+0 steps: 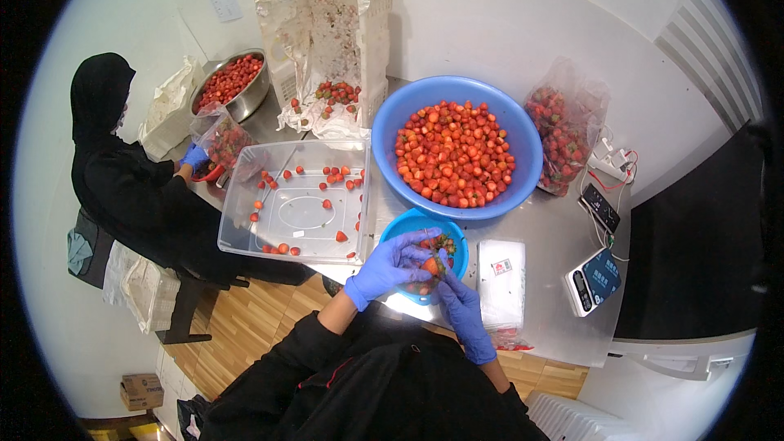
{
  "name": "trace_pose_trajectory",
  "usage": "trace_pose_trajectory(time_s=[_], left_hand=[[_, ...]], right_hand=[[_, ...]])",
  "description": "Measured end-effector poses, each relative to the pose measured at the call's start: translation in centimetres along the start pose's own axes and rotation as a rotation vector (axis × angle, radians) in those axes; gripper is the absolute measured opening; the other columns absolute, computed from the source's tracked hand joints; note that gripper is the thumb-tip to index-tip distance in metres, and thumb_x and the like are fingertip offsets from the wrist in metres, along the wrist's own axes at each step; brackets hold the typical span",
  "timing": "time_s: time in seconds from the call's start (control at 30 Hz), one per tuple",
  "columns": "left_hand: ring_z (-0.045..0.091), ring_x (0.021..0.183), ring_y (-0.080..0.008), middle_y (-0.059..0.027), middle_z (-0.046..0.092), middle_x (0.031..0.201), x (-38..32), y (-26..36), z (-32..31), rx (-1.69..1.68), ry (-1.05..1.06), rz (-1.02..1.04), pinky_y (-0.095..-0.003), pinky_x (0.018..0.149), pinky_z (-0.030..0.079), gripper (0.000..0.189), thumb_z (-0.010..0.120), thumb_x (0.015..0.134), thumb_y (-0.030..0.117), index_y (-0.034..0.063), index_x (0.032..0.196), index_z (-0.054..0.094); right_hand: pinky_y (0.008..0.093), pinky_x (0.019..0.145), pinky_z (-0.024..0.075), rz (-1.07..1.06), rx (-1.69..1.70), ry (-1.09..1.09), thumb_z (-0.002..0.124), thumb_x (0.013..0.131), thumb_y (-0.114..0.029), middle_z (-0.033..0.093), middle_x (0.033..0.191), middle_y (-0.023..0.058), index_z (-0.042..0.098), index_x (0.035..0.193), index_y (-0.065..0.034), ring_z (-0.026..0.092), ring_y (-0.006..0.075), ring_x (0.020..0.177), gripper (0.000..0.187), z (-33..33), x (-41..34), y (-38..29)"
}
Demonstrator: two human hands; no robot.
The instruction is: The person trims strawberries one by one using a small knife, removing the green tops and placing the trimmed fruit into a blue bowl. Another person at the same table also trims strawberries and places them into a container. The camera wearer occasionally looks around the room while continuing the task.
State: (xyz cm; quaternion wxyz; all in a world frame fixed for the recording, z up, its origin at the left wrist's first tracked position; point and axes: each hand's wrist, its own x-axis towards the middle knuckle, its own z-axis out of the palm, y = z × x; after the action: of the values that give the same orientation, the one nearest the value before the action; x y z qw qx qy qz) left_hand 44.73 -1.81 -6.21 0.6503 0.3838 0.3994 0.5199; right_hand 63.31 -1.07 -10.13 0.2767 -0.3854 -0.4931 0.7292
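Observation:
Both my hands wear blue-violet gloves and meet over a small bright-blue plastic basin (463,251) that has strawberries and green leafy tops in it. A strawberry (432,266) is gripped in my left hand (392,266). The fingers of my right hand (462,309) touch the same strawberry at its leafy end; whether they pinch the leaves cannot be told. Behind the small basin stands a large blue basin (533,165) heaped with hulled strawberries (456,153). To the left lies a clear plastic tub (294,199) with scattered strawberries on its bottom.
A stack of white plastic packaging (501,294) lies right of the small basin, then a white scale (582,294), a phone (600,208) and a power strip (609,162). Bagged strawberries (560,141) stand behind. At left, a gloved co-worker (141,190) sits near a steel bowl (252,95) and a lined crate (376,43).

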Motion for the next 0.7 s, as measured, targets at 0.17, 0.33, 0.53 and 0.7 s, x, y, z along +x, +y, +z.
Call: trace_pose_trajectory(time_s=[0.17, 0.33, 0.53, 0.7], left_hand=[[0.057, 0.100, -0.0179, -0.0133, 0.059, 0.111, -0.2, -0.5, -0.3, -0.133, -0.031, -0.058, -0.0293, 0.085, 0.049, 0.075, 0.069, 0.067, -0.006, 0.0014, 0.134, 0.035], [0.055, 0.105, -0.0195, -0.0132, 0.055, 0.119, 1.6, 1.4, -0.6, 0.287, 0.058, 0.154, -0.0330, 0.090, 0.046, 0.070, 0.069, 0.071, 0.001, 0.0020, 0.133, 0.036], [0.051, 0.111, -0.0293, -0.0130, 0.050, 0.126, 7.5, 4.3, -3.1, 1.030, 0.215, 0.709, -0.0364, 0.096, 0.040, 0.053, 0.062, 0.079, 0.016, 0.0070, 0.128, 0.044], [0.056, 0.095, -0.0356, -0.0180, 0.058, 0.102, 7.4, -2.7, -6.1, 1.430, 0.010, 0.198, -0.0419, 0.083, 0.045, 0.037, 0.057, 0.079, 0.015, 0.0071, 0.115, 0.052]], right_hand=[[0.0267, 0.096, 0.0342, 0.023, 0.079, 0.062, 0.047, 0.091, -0.007, 0.049, 0.124, 0.0048, 0.039, 0.135, -0.0075, 0.042, 0.0109, 0.111, 0.045, 0.1, 0.7, 1.0], [0.0191, 0.065, 0.0363, -0.144, -0.183, 0.204, 0.047, 0.092, -0.011, 0.054, 0.102, 0.0023, 0.042, 0.134, -0.0146, 0.044, 0.0063, 0.077, 0.042, -0.5, 0.9, 0.6], [0.0152, 0.048, 0.0330, -0.334, -0.422, 0.259, 0.047, 0.093, -0.016, 0.053, 0.097, -0.0013, 0.029, 0.140, -0.0246, 0.036, 0.0020, 0.059, 0.051, -0.8, 1.7, 1.2], [0.0315, 0.104, 0.0262, -0.056, -0.246, 0.261, 0.042, 0.094, -0.012, 0.029, 0.143, 0.0127, 0.019, 0.142, -0.0111, 0.030, 0.0212, 0.130, 0.054, -1.5, 0.9, 0.6]])
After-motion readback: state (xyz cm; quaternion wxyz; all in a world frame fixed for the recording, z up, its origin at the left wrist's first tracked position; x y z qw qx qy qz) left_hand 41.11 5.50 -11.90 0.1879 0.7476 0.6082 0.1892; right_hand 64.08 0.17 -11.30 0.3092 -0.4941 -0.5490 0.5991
